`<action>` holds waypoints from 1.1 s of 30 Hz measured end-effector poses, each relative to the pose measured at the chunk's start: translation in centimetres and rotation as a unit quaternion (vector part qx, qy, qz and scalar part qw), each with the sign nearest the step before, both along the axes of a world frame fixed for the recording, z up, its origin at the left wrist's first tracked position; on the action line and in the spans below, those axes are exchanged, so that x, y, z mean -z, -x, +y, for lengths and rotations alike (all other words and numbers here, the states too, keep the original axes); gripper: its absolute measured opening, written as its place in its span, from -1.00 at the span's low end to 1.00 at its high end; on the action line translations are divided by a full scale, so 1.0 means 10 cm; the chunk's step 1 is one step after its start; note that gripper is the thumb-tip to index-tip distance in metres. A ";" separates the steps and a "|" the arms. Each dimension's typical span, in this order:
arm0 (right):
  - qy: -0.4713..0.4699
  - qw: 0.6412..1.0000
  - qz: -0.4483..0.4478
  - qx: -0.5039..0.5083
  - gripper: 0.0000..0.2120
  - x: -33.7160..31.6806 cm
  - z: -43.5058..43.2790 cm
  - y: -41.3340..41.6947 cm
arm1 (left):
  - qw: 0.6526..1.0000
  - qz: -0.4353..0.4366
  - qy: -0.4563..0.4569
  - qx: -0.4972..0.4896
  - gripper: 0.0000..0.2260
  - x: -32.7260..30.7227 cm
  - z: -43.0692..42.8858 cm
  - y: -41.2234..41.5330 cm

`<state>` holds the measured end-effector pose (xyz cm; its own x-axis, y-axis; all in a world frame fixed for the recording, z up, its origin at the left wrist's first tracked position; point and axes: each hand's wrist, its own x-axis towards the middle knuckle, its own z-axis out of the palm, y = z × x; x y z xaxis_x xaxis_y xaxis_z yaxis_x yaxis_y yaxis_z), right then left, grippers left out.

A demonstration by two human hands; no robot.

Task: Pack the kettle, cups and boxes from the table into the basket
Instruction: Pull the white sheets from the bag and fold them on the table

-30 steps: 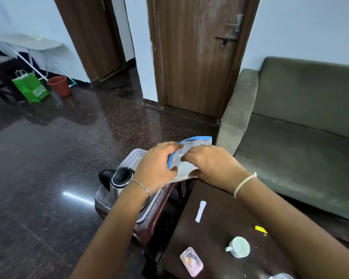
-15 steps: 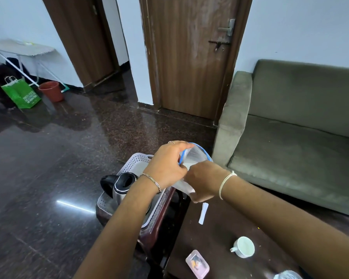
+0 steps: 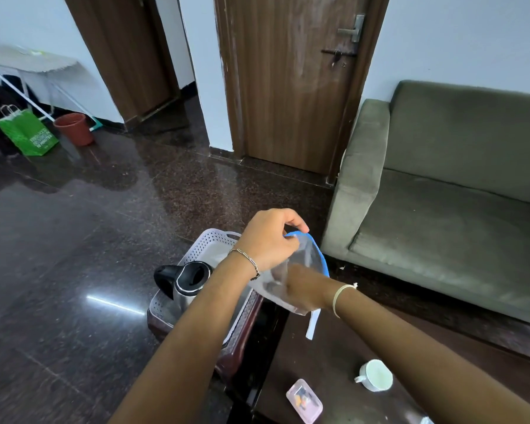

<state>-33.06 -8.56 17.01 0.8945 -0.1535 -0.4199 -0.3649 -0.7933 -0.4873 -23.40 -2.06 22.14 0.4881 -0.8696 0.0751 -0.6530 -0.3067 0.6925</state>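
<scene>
**Q:** Centre foreground: which hand holds what?

**A:** The left hand (image 3: 268,240) pinches the blue zip edge of a clear bag (image 3: 311,258), thumb and fingers closed on the rim. The right hand (image 3: 303,290) grips the bag's lower part. Plastic veils its fingers, so it cannot be told whether they lie inside the bag or behind it. The bag hangs between the basket and the table.

**Q:** Where are the items to be packed?

**A:** The kettle (image 3: 190,281), steel with a black handle, stands upright in the near-left part of the white perforated basket (image 3: 202,244). The basket rests on a dark red stand (image 3: 242,347), just left of the table (image 3: 334,356). A white cup (image 3: 375,374) stands upright on the near right of the table. A small pinkish box (image 3: 303,400) lies nearer and to the cup's left. A white paper strip (image 3: 312,325) lies at the table's far edge, below the bag.

**Q:** What of the surface and the room?

**A:** The table top is dark, glossy wood. The floor (image 3: 74,240) is polished dark stone with a bright streak of reflected light. A green sofa (image 3: 441,215) fills the right side. A closed brown door (image 3: 288,87) with a lever handle stands at the far wall. Far left are a green paper bag (image 3: 26,133), a terracotta pot (image 3: 74,128) and a white folding table (image 3: 34,61).
</scene>
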 end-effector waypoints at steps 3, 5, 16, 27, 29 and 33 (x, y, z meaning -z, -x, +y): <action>-0.201 0.968 -0.077 0.131 -0.72 0.04 0.00 0.06 | 0.998 0.057 0.003 0.029 -0.77 -0.03 -0.05 -0.04; -0.280 0.928 -0.108 0.219 -0.85 0.06 -0.02 0.11 | 0.991 0.121 0.028 0.045 -0.84 -0.02 -0.06 -0.05; -0.655 0.615 -0.182 0.400 -0.54 0.17 -0.23 0.32 | 0.933 0.174 0.150 -0.277 -0.71 0.54 0.22 -0.43; -0.707 0.541 -0.155 0.428 -0.55 0.29 -0.31 0.34 | 0.836 0.438 0.125 -0.307 -0.85 0.69 0.32 -0.46; -0.698 0.550 -0.166 0.427 -0.53 0.32 -0.29 0.35 | 0.833 0.447 0.127 -0.299 -0.88 0.68 0.31 -0.46; -0.651 0.602 -0.173 0.428 -0.66 0.36 -0.25 0.33 | 0.836 0.453 0.129 -0.283 -0.88 0.65 0.30 -0.46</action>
